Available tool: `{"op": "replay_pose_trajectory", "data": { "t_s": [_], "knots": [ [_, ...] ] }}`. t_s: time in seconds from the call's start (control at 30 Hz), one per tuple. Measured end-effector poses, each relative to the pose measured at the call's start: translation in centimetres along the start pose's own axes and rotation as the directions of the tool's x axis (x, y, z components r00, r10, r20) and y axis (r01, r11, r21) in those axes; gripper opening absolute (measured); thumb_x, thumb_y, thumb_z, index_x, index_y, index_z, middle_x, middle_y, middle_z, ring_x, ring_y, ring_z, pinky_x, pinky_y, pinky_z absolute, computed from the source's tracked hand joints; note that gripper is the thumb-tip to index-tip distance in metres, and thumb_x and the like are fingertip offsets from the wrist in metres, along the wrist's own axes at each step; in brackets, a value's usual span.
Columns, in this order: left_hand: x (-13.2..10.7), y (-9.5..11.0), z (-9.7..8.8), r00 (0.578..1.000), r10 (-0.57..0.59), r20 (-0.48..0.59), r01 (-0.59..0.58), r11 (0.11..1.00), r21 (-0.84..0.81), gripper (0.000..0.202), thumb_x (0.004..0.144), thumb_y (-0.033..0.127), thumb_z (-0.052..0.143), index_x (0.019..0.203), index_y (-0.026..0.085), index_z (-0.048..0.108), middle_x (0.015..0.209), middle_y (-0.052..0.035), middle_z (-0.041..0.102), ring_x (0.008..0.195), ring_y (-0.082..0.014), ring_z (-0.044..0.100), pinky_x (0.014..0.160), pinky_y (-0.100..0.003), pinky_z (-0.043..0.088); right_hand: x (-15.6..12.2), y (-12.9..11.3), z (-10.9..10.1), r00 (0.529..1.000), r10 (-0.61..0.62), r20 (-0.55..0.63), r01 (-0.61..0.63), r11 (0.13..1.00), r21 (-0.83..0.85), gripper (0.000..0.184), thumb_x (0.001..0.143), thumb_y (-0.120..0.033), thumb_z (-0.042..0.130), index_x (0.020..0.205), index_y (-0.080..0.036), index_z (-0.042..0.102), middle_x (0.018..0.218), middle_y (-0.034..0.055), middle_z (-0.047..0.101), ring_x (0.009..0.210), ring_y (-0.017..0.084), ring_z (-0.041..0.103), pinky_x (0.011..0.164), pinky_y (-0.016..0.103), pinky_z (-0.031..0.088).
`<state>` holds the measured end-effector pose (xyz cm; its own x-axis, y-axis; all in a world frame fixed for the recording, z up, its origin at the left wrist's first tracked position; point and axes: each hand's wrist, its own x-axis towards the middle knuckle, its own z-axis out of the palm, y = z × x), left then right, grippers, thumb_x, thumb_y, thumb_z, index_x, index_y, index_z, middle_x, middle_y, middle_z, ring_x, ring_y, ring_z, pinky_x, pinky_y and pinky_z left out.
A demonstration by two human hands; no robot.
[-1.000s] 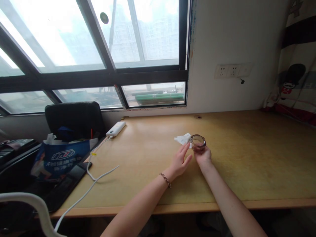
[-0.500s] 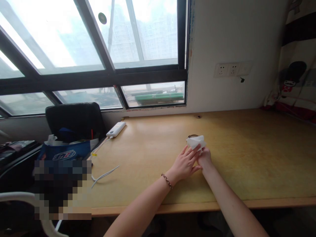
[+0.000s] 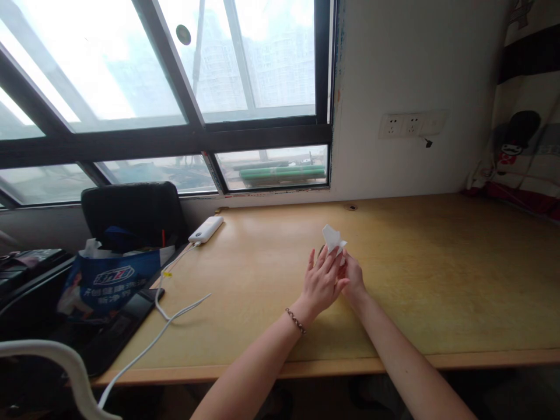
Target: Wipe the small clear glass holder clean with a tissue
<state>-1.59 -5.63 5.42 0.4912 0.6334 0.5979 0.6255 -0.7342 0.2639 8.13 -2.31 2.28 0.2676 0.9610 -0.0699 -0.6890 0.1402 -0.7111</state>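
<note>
A crumpled white tissue [image 3: 333,235] sticks up above the fingertips of my two hands, which meet over the desk [image 3: 437,280]. My left hand [image 3: 322,281], with a braided bracelet [image 3: 296,321] at its wrist, presses its fingers against the tissue. Its thumb reaches over to my right hand [image 3: 353,277]. That hand is curled beneath and beside the left one, closed on something mostly covered by fingers and tissue. A small dark curved edge [image 3: 321,249] shows behind the left fingertips; its kind is unclear.
A white power bank [image 3: 206,230] lies at the desk's left edge with a white cable [image 3: 175,318] trailing forward. A flat black device [image 3: 131,321] overhangs that edge. Beyond are a blue bag [image 3: 111,286] and a black chair [image 3: 133,210]. Wall sockets [image 3: 411,124] sit above the desk.
Both hands have shifted slightly left with the tissue, which now points upward. The thin dark rim that showed behind the tissue is mostly covered now.
</note>
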Motion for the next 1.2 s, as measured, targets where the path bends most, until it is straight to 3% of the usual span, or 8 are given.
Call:
{"op": "replay_pose_trajectory", "data": {
  "t_s": [0.13, 0.33, 0.57, 0.7, 0.87, 0.97, 1.07, 1.2],
  "knots": [
    [0.3, -0.9, -0.4, 0.983, -0.164, -0.082, 0.157, 0.984, -0.078, 0.043, 0.083, 0.041, 0.029, 0.119, 0.02, 0.043, 0.123, -0.0057, 0.045, 0.121, -0.0229, 0.028, 0.103, -0.043, 0.005, -0.7, 0.2, 0.4, 0.997, -0.044, 0.065, 0.047, 0.998, -0.039, 0.015, 0.07, -0.026, 0.054, 0.062, -0.015, 0.051, 0.05, -0.0059, 0.05, 0.042, 0.005, 0.041, 0.04, 0.017, 0.032],
    [0.6, -2.8, 0.2, 0.882, -0.466, -0.066, 0.405, 0.823, -0.397, 0.048, 0.087, 0.041, 0.013, 0.101, 0.023, 0.055, 0.098, -0.002, 0.06, 0.096, -0.018, 0.052, 0.098, -0.041, 0.022, -0.5, 0.4, 0.1, 0.994, -0.083, 0.078, 0.084, 0.996, -0.018, 0.022, 0.072, -0.028, 0.054, 0.055, -0.016, 0.048, 0.049, -0.0052, 0.051, 0.044, 0.007, 0.045, 0.046, 0.02, 0.037],
    [0.1, -2.8, 1.4, 0.852, -0.522, 0.038, 0.441, 0.678, -0.587, 0.053, 0.084, 0.049, 0.018, 0.093, 0.017, 0.06, 0.089, -0.0064, 0.063, 0.087, -0.021, 0.055, 0.081, -0.034, 0.04, 1.0, -0.9, -0.7, 0.984, 0.136, -0.119, -0.111, 0.974, 0.198, 0.015, 0.075, -0.019, 0.044, 0.067, -0.016, 0.056, 0.058, -0.0018, 0.061, 0.051, 0.01, 0.056, 0.049, 0.021, 0.044],
    [-0.1, -2.1, 1.5, 0.873, -0.481, 0.077, 0.419, 0.661, -0.623, 0.051, 0.084, 0.047, 0.019, 0.096, 0.015, 0.058, 0.094, -0.0061, 0.062, 0.086, -0.0198, 0.055, 0.079, -0.033, 0.042, 1.4, -1.3, -0.9, 0.978, 0.171, -0.12, -0.138, 0.96, 0.242, 0.018, 0.076, -0.017, 0.04, 0.073, -0.015, 0.058, 0.065, 0.0005, 0.065, 0.058, 0.012, 0.059, 0.053, 0.023, 0.047],
    [0.2, -1.9, 0.8, 0.911, -0.413, 0.003, 0.322, 0.705, -0.633, 0.044, 0.087, 0.04, 0.02, 0.115, 0.019, 0.046, 0.117, -0.0046, 0.051, 0.107, -0.0186, 0.046, 0.091, -0.034, 0.036, 1.1, -1.1, -0.7, 0.966, 0.241, -0.095, -0.217, 0.953, 0.211, 0.017, 0.075, -0.015, 0.042, 0.065, -0.015, 0.057, 0.053, -0.0011, 0.061, 0.046, 0.011, 0.056, 0.044, 0.021, 0.045],
    [0.1, -2.0, 0.6, 0.939, -0.339, -0.047, 0.279, 0.837, -0.47, 0.042, 0.086, 0.037, 0.024, 0.117, 0.018, 0.044, 0.123, -0.0056, 0.045, 0.115, -0.0185, 0.038, 0.099, -0.036, 0.027, 0.8, -1.0, -0.5, 0.96, 0.268, -0.086, -0.247, 0.948, 0.202, 0.018, 0.076, -0.016, 0.042, 0.067, -0.014, 0.058, 0.056, 0.0006, 0.062, 0.047, 0.011, 0.056, 0.042, 0.02, 0.044],
    [-0.2, -1.7, 0.6, 0.99, -0.141, -0.03, 0.13, 0.961, -0.245, 0.041, 0.084, 0.036, 0.031, 0.119, 0.017, 0.043, 0.129, -0.0068, 0.038, 0.121, -0.0199, 0.029, 0.103, -0.041, 0.016, 0.9, -1.0, -0.5, 0.965, 0.252, -0.071, -0.231, 0.948, 0.219, 0.019, 0.076, -0.017, 0.042, 0.07, -0.013, 0.059, 0.059, 0.0019, 0.064, 0.049, 0.011, 0.057, 0.041, 0.02, 0.044],
    [-0.2, -1.4, 0.6, 0.999, -0.021, 0.03, 0.023, 0.998, -0.06, 0.044, 0.083, 0.037, 0.034, 0.122, 0.015, 0.038, 0.132, -0.0079, 0.032, 0.123, -0.0207, 0.025, 0.103, -0.045, 0.012, 1.1, -1.0, -0.7, 0.972, 0.233, -0.041, -0.217, 0.947, 0.236, 0.02, 0.077, -0.018, 0.042, 0.072, -0.013, 0.06, 0.063, 0.0031, 0.065, 0.051, 0.012, 0.059, 0.044, 0.02, 0.046]
  ]
}}
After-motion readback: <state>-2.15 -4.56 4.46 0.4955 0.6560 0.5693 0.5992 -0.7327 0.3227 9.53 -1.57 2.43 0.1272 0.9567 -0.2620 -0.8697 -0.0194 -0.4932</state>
